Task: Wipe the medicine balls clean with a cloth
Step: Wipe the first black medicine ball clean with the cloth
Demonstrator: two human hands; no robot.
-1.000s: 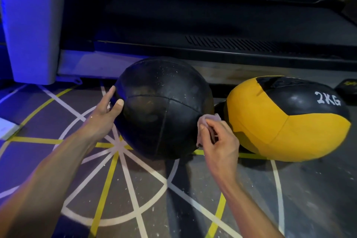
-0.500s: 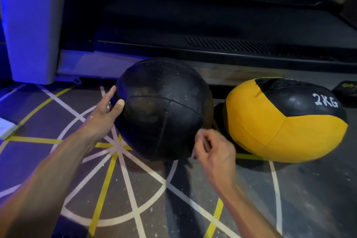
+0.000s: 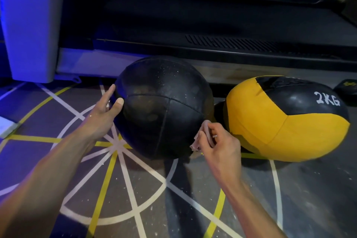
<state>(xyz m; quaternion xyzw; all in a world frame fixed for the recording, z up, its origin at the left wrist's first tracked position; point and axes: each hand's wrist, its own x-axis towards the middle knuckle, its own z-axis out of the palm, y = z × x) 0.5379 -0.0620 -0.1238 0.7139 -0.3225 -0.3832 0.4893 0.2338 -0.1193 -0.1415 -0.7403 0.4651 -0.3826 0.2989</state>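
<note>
On the marked gym floor (image 3: 135, 189), the right hand (image 3: 222, 149) pinches a bunched cloth (image 3: 202, 137) at the black ball's (image 3: 164, 110) lower right; the flat, open left hand (image 3: 105, 114) steadies it. Unbraced, it may roll into the yellow ball (image 3: 286, 121) just beside.

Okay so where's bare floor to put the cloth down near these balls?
Bare floor lies in front of the yellow ball, right of your right hand. Also between your forearms, under the black ball. The gap between the balls is crowded: your cloth fills it.
</note>
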